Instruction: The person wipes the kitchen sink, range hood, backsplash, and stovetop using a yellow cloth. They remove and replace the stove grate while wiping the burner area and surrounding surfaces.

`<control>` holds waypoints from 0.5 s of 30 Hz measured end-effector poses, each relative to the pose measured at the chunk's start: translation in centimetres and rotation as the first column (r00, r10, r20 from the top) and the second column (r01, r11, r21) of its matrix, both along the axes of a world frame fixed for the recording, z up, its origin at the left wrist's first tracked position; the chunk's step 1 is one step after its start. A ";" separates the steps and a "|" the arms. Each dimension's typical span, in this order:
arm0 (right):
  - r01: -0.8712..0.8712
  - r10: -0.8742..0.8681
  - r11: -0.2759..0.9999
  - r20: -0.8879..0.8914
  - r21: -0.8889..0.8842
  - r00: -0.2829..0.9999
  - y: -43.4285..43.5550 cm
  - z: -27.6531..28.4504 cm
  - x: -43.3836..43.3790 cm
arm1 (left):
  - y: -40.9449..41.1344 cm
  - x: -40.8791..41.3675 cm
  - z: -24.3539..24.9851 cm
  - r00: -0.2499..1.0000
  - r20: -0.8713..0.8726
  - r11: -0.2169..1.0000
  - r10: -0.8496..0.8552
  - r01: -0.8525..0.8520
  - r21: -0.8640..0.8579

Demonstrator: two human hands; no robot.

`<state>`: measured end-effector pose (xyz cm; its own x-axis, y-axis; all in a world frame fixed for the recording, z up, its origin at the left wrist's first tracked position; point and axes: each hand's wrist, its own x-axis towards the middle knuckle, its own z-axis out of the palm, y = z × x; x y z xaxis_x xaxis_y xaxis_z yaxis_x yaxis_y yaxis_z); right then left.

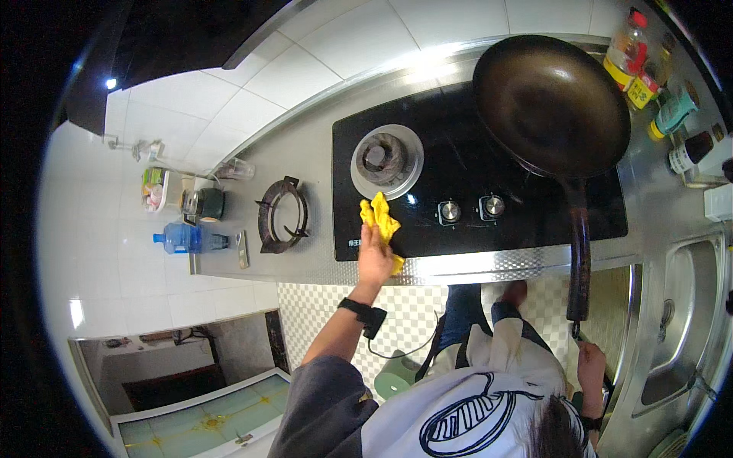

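My left hand [375,257] presses a crumpled yellow cloth [382,220] against the front left of a black glass gas cooktop [446,143]. Just beyond the cloth sits the left burner [381,160] in its round metal drip tray, without a pan support on it. A cast pan support [266,226] lies on the steel counter to the left. Low on the right, my right hand [591,355] hangs beside my body, below the wok's handle; its fingers are partly hidden, and what it may hold cannot be made out.
A dark wok [550,109] covers the right burner, its handle [579,257] jutting past the counter's front edge. Two control knobs [471,210] sit mid-cooktop. Seasoning bottles [627,51] stand far right, above a steel sink [681,320]. A blue water jug [183,237] is at left.
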<state>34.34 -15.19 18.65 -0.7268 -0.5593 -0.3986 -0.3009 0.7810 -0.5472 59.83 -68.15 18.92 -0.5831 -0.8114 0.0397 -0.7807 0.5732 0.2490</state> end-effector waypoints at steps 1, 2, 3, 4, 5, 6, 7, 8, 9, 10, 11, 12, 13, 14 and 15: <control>-0.006 0.006 1.000 -0.005 0.011 1.000 0.0 0.0 0.0 | 0.6 -1.1 0.1 0.996 -0.093 0.992 0.013 -0.002 0.127; -0.014 0.014 1.000 -0.009 0.022 1.000 0.0 -0.1 -0.1 | 1.3 -2.7 -0.1 0.994 -0.104 0.980 -0.035 0.054 0.193; -0.024 0.025 0.999 -0.011 0.031 1.000 -0.1 -0.2 0.0 | 2.1 -4.1 -0.6 0.982 -0.141 0.981 -0.128 0.146 0.129; 0.045 -0.046 0.998 -0.028 -0.038 0.999 -0.1 -0.6 0.4 | 2.3 -5.2 -0.8 0.948 -0.183 0.955 -0.260 0.280 0.096; 0.029 -0.031 0.998 -0.040 -0.050 0.999 -0.4 -0.8 0.1 | 2.4 -6.8 0.0 0.931 -0.235 0.929 -0.279 0.324 0.177; 0.009 -0.012 0.998 -0.049 -0.060 0.999 -0.7 -0.7 -0.3 | 2.0 -7.4 0.0 0.912 -0.260 0.911 -0.318 0.370 0.184; -0.004 -0.001 0.997 -0.061 -0.072 0.998 -1.2 -0.3 -0.6 | 1.3 -7.8 0.3 0.887 -0.287 0.888 -0.362 0.422 0.185; -0.080 0.083 0.996 -0.070 0.037 0.994 -1.7 0.2 -1.2 | 0.6 -7.6 0.7 0.874 -0.224 0.892 -0.430 0.450 0.041; -0.038 0.040 0.999 -0.077 0.028 0.996 -2.2 0.5 -1.5 | 0.0 -7.2 0.9 0.901 -0.220 0.924 -0.375 0.382 -0.010; 0.005 -0.003 1.000 -0.082 0.019 0.997 -2.7 0.8 -1.6 | -0.7 -6.2 1.1 0.923 -0.219 0.948 -0.317 0.312 -0.061; 0.048 -0.047 0.999 -0.088 0.009 0.995 -3.2 1.0 -1.7 | -1.3 -5.1 1.4 0.940 -0.221 0.965 -0.259 0.239 -0.111; 0.056 -0.063 0.996 -0.101 -0.070 0.993 -3.6 1.1 -1.6 | -1.7 -3.6 2.0 0.946 -0.249 0.975 -0.207 0.180 -0.130; 0.049 -0.051 0.998 -0.088 -0.032 0.995 -3.5 0.6 -1.6 | -2.0 -2.4 3.0 0.951 -0.218 0.971 -0.217 0.188 -0.148; 0.042 -0.041 0.999 -0.074 0.006 0.996 -3.5 0.1 -2.0 | -1.9 -1.5 3.9 0.946 -0.235 0.968 -0.223 0.187 -0.166; 0.031 -0.029 0.999 -0.057 0.043 0.998 -3.6 -0.3 -2.2 | -1.7 -0.9 5.6 0.942 -0.248 0.965 -0.227 0.184 -0.185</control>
<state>32.10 -18.80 18.39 -0.7650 -0.5199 -0.3802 -0.3062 0.8129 -0.4955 58.96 -69.87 24.54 -0.6872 -0.6457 0.3328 -0.5597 0.7627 0.3241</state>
